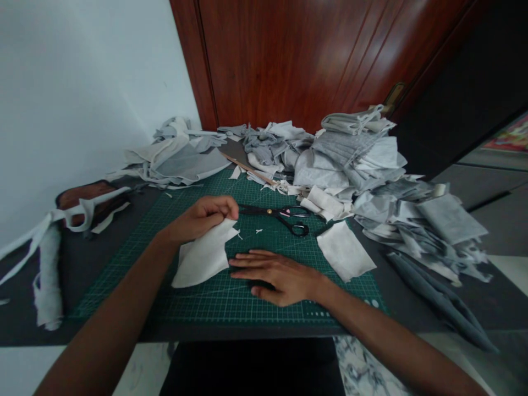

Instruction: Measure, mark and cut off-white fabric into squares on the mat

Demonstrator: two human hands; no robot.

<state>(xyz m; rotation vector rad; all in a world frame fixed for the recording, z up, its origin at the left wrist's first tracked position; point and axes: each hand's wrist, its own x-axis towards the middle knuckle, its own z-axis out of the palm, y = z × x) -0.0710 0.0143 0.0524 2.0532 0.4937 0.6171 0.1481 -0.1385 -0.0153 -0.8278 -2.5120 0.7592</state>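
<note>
My left hand pinches the upper corner of a pale grey piece of fabric, whose lower part hangs over the mat. Flat on the green cutting mat lies my right hand, palm down with fingers stretched toward the fabric's right edge. Beyond the hands, black-handled scissors rest on the mat, their blade tips partly hidden behind my left hand. Small thread scraps lie near them. Another pale fabric piece is spread at the mat's right side.
Heaps of grey fabric pieces fill the back right, with another stack at back left. A fabric roll and pale strips lie at far left. A dark folded cloth sits near the right edge. A wooden door stands behind.
</note>
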